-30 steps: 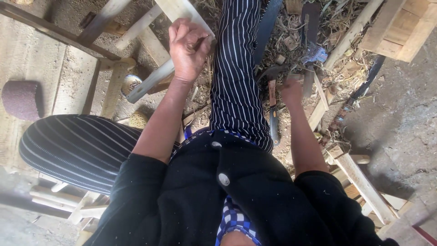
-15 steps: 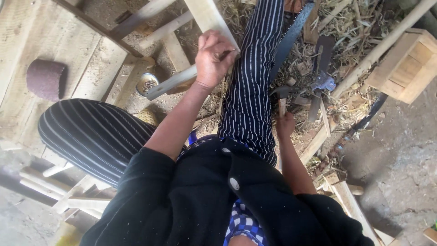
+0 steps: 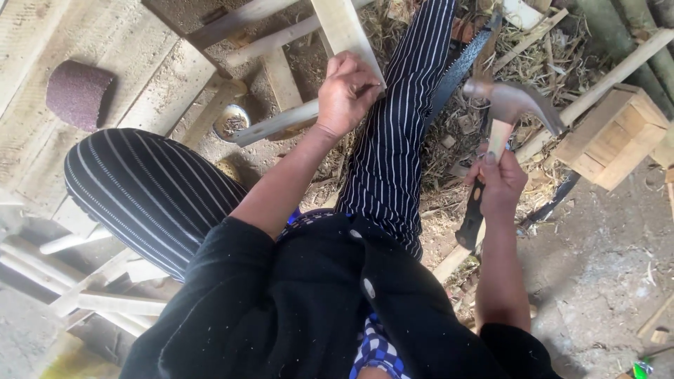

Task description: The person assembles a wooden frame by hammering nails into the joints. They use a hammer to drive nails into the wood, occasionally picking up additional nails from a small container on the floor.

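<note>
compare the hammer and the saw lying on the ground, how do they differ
The hammer is held up in the right hand; the saw lies flat on the straw-strewn ground, touched by neither hand. The hammer has a pale wooden handle and a compact claw head; the saw is a long, thin, dark toothed blade. The left hand holds a wooden slat instead. Both tools have metal working parts.

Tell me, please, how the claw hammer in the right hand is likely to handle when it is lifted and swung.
The claw hammer probably feels top-heavy: its metal head sits far above the right hand, which grips low on the pale wooden handle. It looks stiff, unlikely to flex. The dark lower grip may help against slipping, though its texture cannot be judged.
</note>
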